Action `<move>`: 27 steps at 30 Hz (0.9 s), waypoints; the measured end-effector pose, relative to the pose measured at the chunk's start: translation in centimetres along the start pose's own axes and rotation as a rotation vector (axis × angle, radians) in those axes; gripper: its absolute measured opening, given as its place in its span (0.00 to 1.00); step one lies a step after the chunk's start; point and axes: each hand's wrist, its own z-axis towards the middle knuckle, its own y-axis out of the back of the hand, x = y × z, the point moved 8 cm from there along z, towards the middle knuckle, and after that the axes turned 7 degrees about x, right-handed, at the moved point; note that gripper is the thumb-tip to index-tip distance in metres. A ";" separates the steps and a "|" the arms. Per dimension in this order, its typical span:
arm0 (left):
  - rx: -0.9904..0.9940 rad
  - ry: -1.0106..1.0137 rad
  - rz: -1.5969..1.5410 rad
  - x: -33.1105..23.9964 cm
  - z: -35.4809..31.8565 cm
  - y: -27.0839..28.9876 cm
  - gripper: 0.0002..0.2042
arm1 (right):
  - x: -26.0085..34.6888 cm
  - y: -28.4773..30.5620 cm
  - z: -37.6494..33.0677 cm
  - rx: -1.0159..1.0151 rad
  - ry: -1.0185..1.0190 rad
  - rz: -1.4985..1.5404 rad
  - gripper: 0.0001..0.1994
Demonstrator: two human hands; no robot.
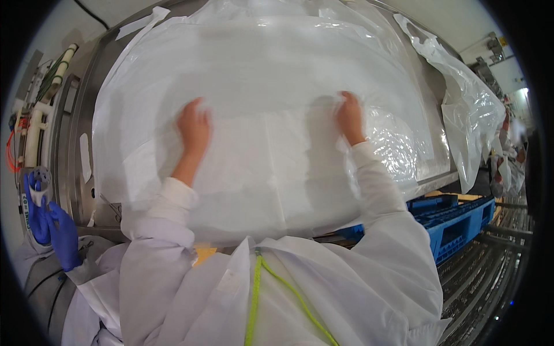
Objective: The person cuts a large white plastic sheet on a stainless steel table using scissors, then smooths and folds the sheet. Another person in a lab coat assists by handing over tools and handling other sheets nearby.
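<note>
A large white plastic sheet [254, 167] lies in front of me, with a crease down its middle and its far edge running between my two hands. My left hand [195, 128] is closed at the left end of that edge, its fingers curled and slightly blurred. At the right end my right hand [350, 120] is closed too, fingertips pinched on the sheet. Under and beyond it spreads more pale, glossy plastic film [259, 57], covering most of the metal table [75, 161].
Crumpled clear film [473, 109] hangs over the table's right edge. Below stands a blue plastic pallet [461, 225] beside a metal grating [490, 277]. At left, another person's blue-gloved hand [63, 236] is near a clear round object [40, 177]. Scissors [111, 206] lie at the near-left corner.
</note>
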 end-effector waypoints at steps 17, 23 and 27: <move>0.523 0.535 0.519 15.9 -7.7 5.1 0.30 | -13.0 6.0 -3.4 0.255 -0.344 -0.418 0.26; 0.461 0.611 0.542 19.1 -9.0 7.8 0.29 | -18.3 6.0 -4.4 0.252 -0.425 -0.454 0.26; 0.392 0.563 0.634 14.5 -7.6 6.3 0.26 | -11.4 5.5 -2.5 0.364 -0.496 -0.742 0.24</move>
